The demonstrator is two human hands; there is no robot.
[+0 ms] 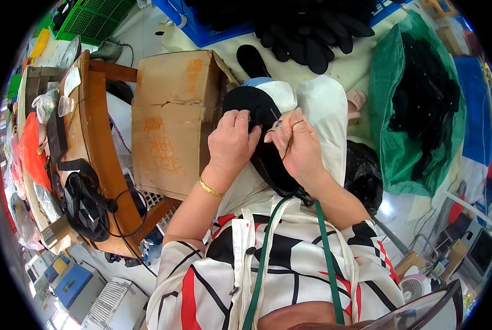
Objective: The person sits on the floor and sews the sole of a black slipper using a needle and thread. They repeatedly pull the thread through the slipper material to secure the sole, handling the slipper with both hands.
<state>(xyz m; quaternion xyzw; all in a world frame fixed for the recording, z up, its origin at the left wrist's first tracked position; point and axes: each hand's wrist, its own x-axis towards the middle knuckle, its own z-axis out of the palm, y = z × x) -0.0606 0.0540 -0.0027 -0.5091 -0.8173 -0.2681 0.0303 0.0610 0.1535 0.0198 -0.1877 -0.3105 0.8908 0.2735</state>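
A black cloth shoe (251,97) lies lengthwise over my lap, its rounded end pointing away from me. My left hand (232,137) is closed on its left edge, thumb and fingers pressed together. A gold bangle circles that wrist. Close by on the right, my right hand (298,140) is pinched shut over the shoe, and a ring shows on one finger. Something thin and needle-like (274,113) pokes out by its fingertips, too small to name surely. White cloth (326,104) covers my legs beneath the shoe.
A cardboard box (169,126) stands at my left beside a wooden bench (100,165). To the right sits a green sack (386,165) of black pieces, near a black plastic bag (363,176). Ahead, several black shoe-shaped pieces (315,52) lie piled by a blue crate (202,34).
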